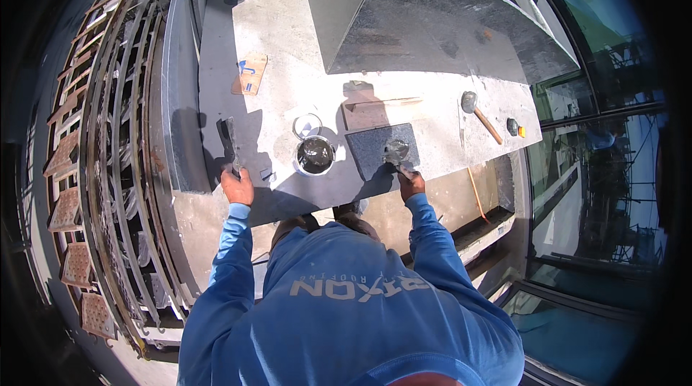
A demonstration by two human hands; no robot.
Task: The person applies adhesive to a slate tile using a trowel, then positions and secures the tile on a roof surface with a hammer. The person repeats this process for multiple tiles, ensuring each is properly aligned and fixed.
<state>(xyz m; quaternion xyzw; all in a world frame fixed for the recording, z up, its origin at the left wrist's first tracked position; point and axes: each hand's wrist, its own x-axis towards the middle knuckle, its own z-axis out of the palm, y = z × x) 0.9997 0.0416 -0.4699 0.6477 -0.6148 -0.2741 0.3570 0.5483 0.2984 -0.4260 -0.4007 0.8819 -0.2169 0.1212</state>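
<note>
My left hand (236, 185) is closed at the left end of the work surface around the handle of a dark flat-bladed tool (228, 139); its exact kind is hard to make out. My right hand (411, 183) grips a trowel (396, 152), its blade over a dark grey stone tile (367, 157) with grey paste around it. Between my hands stands a white bucket (296, 163) of dark wet paste (316, 155). A round ring-like lid (307, 125) lies just behind the bucket.
A wooden-handled mallet (481, 117) and a small dark jar with a yellow-orange cap (515, 127) lie at right. A wooden piece (250, 74) sits at left. Large grey slabs (432, 22) lean behind; another slab (180, 90) stands on the left. Metal frames (108, 148) stack beyond.
</note>
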